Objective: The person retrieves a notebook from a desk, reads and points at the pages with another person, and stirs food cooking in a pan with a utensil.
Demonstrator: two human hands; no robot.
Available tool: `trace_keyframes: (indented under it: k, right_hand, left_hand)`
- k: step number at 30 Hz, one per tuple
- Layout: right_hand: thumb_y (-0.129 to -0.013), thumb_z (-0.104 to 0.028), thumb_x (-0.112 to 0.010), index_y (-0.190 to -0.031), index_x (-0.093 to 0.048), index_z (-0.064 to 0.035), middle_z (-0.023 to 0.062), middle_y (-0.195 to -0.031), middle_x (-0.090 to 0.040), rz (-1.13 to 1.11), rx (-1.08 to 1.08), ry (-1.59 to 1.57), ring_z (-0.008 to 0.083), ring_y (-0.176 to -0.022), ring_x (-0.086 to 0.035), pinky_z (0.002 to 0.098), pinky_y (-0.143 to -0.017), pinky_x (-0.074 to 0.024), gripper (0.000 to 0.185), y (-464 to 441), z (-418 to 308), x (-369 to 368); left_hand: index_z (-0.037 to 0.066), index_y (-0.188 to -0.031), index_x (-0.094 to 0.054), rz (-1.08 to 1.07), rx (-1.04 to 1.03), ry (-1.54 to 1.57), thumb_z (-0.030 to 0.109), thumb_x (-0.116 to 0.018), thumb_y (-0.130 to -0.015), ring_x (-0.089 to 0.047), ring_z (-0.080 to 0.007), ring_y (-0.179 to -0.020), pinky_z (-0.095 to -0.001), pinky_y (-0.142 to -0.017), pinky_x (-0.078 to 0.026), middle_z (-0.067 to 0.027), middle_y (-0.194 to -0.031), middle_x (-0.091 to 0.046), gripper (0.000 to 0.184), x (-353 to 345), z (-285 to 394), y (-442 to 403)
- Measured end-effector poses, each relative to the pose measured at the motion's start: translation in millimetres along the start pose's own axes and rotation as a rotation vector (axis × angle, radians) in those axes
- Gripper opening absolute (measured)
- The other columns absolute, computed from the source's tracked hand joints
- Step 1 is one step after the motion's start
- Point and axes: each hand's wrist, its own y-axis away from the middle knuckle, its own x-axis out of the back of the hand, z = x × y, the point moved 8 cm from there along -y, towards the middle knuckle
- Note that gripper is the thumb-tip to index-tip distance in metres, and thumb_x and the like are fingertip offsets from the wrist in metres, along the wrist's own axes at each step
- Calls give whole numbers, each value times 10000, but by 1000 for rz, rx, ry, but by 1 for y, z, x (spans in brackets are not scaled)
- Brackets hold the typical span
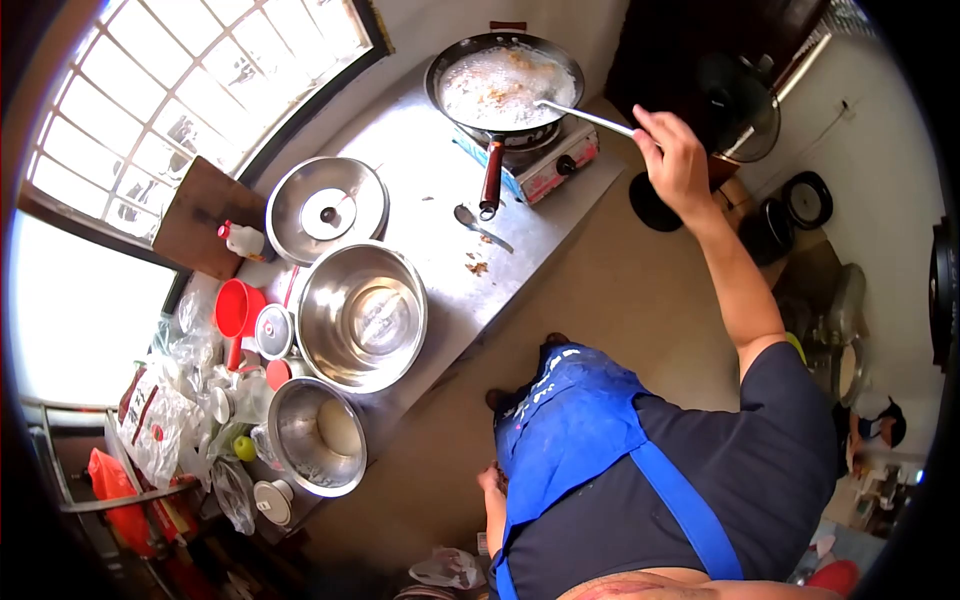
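Note:
My right hand [675,160] is closed on the end of a long metal utensil [590,118], whose other end rests in the bubbling, foamy contents of a black wok [437,95]. Golden bits float in the pale foam. The wok sits on a portable gas stove [560,165], its dark red handle pointing toward the table's front. Low beside the blue apron, my left hand [489,480] hangs away from the table, its fingers too small and partly hidden to read.
On the metal table [520,265] lie a spoon [482,228], a large steel bowl [412,340], a smaller bowl [290,470], a round steel lid [285,195] and a red ladle [240,308]. Plastic bags [165,430] crowd the left end. A fan [750,110] stands at the right.

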Motion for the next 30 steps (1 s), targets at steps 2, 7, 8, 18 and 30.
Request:
trace_keyframes:
  k: [2,7,8,18,30]
  right_hand:
    - [-864,-42,-704,-1104,-711,-19,147,-818,-654,-140,-28,-126,329,-741,-641,388,-656,-508,241,39,-17,0]
    - [-905,-150,-646,-1063,-738,-47,151,-838,-693,-533,-398,-164,339,-777,-678,421,-694,-542,211,218,-40,-7]
    - [-908,-171,-644,-1046,-751,-56,157,-854,-701,-633,-484,-106,347,-786,-679,434,-719,-542,209,247,-48,6]
    - [-926,-200,-638,-1243,-665,-78,171,-953,-726,-664,-930,-109,354,-927,-689,457,-818,-538,340,417,-91,106]
    - [-907,-227,-641,-952,-667,-40,177,-793,-686,-536,-1229,23,385,-797,-677,495,-693,-525,194,643,-34,304]
  left_hand:
    - [32,-844,-627,285,275,-164,63,-610,-928,-486,-192,-459,-351,-397,-348,-46,-610,-530,92,23,-25,-6]
    - [67,-957,-694,320,860,-588,153,-613,-915,-469,-186,-456,-353,-405,-389,-50,-630,-542,125,27,-5,-11]
    - [67,-957,-694,296,873,-620,153,-613,-915,-469,-186,-456,-353,-405,-389,-50,-630,-542,125,23,1,-18]
    - [38,-889,-674,-257,780,-1139,330,-579,-943,-540,-189,-489,-349,-419,-411,-59,-610,-557,313,-32,28,-155]
    - [20,-844,-665,-1411,-833,-2522,376,-563,-950,-557,-192,-481,-358,-419,-419,-65,-577,-562,385,-272,-84,-109]
